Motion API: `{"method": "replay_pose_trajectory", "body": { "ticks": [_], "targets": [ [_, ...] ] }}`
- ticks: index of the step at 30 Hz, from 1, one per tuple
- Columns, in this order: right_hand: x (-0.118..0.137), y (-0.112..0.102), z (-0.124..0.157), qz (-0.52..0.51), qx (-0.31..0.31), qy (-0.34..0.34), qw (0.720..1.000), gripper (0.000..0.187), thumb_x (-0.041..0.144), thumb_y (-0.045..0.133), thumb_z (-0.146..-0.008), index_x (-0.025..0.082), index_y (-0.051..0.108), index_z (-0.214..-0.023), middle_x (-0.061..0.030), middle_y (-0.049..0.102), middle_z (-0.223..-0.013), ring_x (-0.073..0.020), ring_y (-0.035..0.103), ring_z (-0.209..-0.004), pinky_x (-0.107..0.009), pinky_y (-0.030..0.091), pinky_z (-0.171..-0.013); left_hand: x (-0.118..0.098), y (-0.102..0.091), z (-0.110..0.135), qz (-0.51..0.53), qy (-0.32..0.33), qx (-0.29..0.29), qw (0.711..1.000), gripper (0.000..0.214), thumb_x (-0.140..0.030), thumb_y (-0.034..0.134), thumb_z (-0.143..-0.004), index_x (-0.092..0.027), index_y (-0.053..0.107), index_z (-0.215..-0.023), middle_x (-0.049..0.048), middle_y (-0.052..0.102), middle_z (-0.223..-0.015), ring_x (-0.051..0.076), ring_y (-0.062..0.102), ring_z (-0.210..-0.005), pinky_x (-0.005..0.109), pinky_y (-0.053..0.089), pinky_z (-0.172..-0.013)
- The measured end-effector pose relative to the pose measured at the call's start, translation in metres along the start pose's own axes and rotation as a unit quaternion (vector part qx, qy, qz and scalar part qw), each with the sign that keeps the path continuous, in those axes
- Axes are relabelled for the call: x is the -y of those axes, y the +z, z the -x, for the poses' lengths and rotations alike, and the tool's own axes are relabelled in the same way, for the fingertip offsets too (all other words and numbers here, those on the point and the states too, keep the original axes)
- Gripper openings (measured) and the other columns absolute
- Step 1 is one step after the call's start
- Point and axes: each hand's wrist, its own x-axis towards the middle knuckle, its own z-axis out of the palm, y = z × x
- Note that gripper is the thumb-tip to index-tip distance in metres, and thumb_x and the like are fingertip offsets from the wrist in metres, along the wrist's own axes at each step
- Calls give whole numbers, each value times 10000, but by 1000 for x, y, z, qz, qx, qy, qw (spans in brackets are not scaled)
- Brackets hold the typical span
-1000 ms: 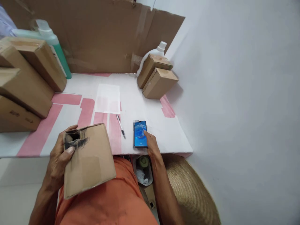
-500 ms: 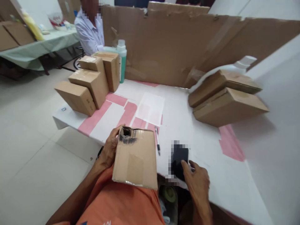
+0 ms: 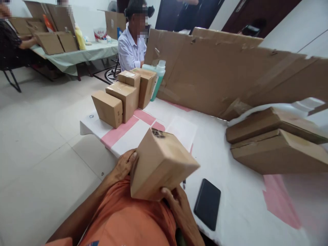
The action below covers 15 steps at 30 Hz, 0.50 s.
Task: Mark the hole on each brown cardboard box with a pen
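Note:
I hold a small brown cardboard box (image 3: 161,164) with a black smudge on its top edge, tilted up over my lap. My left hand (image 3: 124,165) grips its left side, thumb against the face. My right hand (image 3: 176,201) supports it from below at the near corner, fingers curled under it. A dark phone (image 3: 207,203), screen off, lies flat on the white table (image 3: 230,205) just right of my right hand. A pen is mostly hidden behind the box.
Three small boxes (image 3: 120,99) and a green bottle (image 3: 157,78) stand at the table's far left. Two flat boxes (image 3: 274,143) lie stacked at right. A cardboard screen (image 3: 217,75) backs the table. A person in a white shirt (image 3: 130,51) sits beyond it; another table stands far left.
My right hand left the phone and went under the box. The box has been lifted and tilted. The phone screen went dark. My view has swung left and up.

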Motion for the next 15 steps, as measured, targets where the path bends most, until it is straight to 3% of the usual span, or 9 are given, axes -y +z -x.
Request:
{"method": "replay_pose_trajectory", "body": {
  "ticks": [3,6,8,11,13,15],
  "targets": [
    [30,2,-13,-70,-65,-21,995,909,699,788,-892,306,508,-1663,-140,664,-1577,-355,614,-1473,-484,561,-1163,-21,-31,21,-13,-3,-14,1000,820,-800,500,-1001,-187,644,-1526,154,747,-1394,329,692,-1239,485,505,-1148],
    [57,24,-25,-167,-39,14,985,1127,663,819,-908,363,187,-1792,-123,685,-1540,-317,712,-1343,-469,609,-1078,-45,-66,45,-26,-3,-82,996,778,-712,594,-1000,-189,592,-1576,146,723,-1434,319,689,-1247,438,527,-1093],
    [69,52,-35,-259,48,66,962,1064,636,819,-926,369,239,-1778,-101,782,-1366,-291,805,-1098,-440,664,-915,-61,-89,60,-26,25,-161,986,691,-680,617,-996,-196,666,-1488,125,714,-1465,329,645,-1347,409,495,-1134],
    [78,107,-53,-371,203,130,897,795,648,811,-929,289,567,-1595,-75,844,-1118,-269,815,-900,-396,676,-796,-82,-117,75,-28,66,-296,952,664,-723,571,-992,-187,741,-1345,100,750,-1398,342,651,-1327,391,487,-1109],
    [81,144,-67,-407,280,174,852,630,657,751,-978,199,694,-1407,-91,845,-993,-274,819,-865,-407,680,-813,-91,-135,77,-69,38,-376,923,679,-758,544,-988,-176,760,-1263,74,778,-1283,333,675,-1227,380,508,-1016],
    [85,177,-83,-422,325,221,817,575,656,599,-1076,145,706,-1318,-110,837,-918,-272,826,-839,-439,677,-856,-94,-158,72,-122,-15,-422,898,654,-770,562,-976,-169,764,-1134,36,782,-1103,294,675,-1075,349,505,-883]
  ]
}}
